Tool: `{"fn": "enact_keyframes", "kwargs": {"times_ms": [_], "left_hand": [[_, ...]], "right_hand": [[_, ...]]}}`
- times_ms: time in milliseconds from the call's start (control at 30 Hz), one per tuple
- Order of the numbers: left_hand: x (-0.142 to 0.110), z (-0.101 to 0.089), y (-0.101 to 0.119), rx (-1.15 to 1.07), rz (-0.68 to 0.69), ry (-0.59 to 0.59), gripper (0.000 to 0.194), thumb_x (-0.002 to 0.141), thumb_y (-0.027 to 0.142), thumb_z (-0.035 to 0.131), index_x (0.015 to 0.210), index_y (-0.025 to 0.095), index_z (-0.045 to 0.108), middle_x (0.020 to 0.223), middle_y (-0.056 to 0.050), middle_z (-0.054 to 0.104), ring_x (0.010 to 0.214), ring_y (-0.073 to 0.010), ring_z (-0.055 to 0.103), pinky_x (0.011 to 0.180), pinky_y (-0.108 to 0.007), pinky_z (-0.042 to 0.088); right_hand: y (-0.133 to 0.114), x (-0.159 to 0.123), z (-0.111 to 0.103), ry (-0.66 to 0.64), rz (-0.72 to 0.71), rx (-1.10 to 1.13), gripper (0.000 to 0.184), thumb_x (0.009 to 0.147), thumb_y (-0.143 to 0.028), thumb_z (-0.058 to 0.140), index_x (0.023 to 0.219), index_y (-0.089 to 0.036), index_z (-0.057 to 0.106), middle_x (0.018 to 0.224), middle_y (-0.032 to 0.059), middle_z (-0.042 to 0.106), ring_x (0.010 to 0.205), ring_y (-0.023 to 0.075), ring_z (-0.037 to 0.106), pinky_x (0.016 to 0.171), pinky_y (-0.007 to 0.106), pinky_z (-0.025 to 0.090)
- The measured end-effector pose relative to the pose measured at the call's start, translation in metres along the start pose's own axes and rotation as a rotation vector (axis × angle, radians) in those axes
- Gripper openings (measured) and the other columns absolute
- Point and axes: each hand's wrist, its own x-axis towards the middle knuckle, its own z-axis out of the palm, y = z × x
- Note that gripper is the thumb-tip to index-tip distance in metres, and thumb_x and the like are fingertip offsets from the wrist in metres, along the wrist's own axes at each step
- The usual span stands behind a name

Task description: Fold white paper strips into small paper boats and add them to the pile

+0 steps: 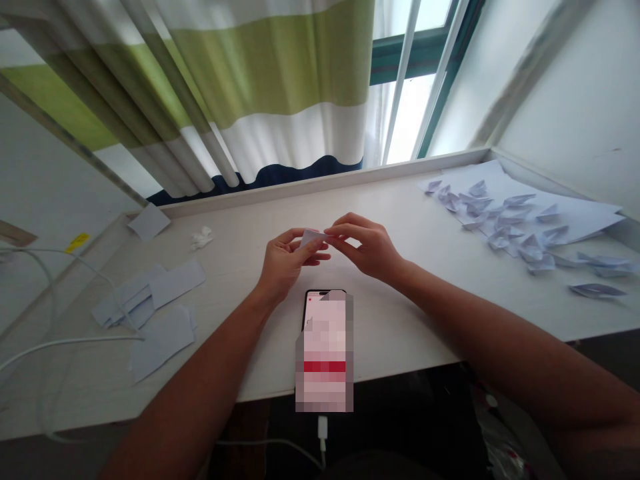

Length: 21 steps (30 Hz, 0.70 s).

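Note:
A small folded piece of white paper (311, 237) is held up over the middle of the table. My left hand (287, 257) grips it between thumb and fingers from the left. From the right, my right hand (365, 245) pinches its pointed end between thumb and forefinger. The fingers hide part of the folds. Below the hands lies a phone (325, 333) with a blurred, pinkish screen, close to the table's front edge. On the right, several folded paper boats (500, 213) sit in a loose cluster, some on top of flat white sheets (565, 193).
Loose paper pieces (165, 333) lie at the left, with a white cable (70, 347) crossing them. A crumpled scrap (201, 238) and a paper square (150, 222) are farther back. A raised ledge (320, 190) runs along the table's back, before a curtain (280, 73). A charging plug (323, 427) hangs below the phone.

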Motion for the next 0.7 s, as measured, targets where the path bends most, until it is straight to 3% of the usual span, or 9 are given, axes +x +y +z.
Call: {"fn": "enact_keyframes", "kwargs": {"times_ms": [267, 433, 700], "left_hand": [[-0.0017, 0.0057, 0.0019, -0.042, 0.024, -0.02, 0.054, 0.074, 0.055, 0.097, 0.101, 0.023, 0.063, 0.087, -0.002, 0.084, 0.077, -0.0256, 0.085, 0.071, -0.035, 0.066], [-0.0041, 0.0071, 0.0054, -0.048, 0.03, -0.032, 0.06, 0.074, 0.057, 0.097, 0.1, 0.024, 0.054, 0.087, -0.003, 0.084, 0.081, -0.0284, 0.085, 0.066, -0.033, 0.064], [-0.0026, 0.0076, -0.0031, 0.064, 0.121, 0.014, 0.049, 0.078, 0.056, 0.094, 0.09, 0.023, 0.061, 0.088, -0.005, 0.085, 0.085, -0.0269, 0.084, 0.063, -0.03, 0.06]], "right_hand": [[-0.0032, 0.0005, -0.001, 0.033, -0.02, -0.107, 0.016, 0.108, -0.035, 0.066, 0.112, -0.027, 0.08, 0.111, 0.0081, 0.077, 0.102, 0.025, 0.072, 0.09, 0.045, 0.063], [-0.0051, 0.0006, -0.0014, 0.035, -0.026, -0.098, 0.016, 0.108, -0.033, 0.065, 0.109, -0.026, 0.08, 0.11, 0.0088, 0.076, 0.101, 0.0252, 0.073, 0.086, 0.045, 0.065], [-0.0029, 0.0001, 0.0041, -0.012, 0.158, 0.122, 0.007, 0.103, -0.029, 0.069, 0.098, -0.024, 0.071, 0.111, 0.0071, 0.068, 0.099, 0.0227, 0.07, 0.085, 0.043, 0.07]]}}
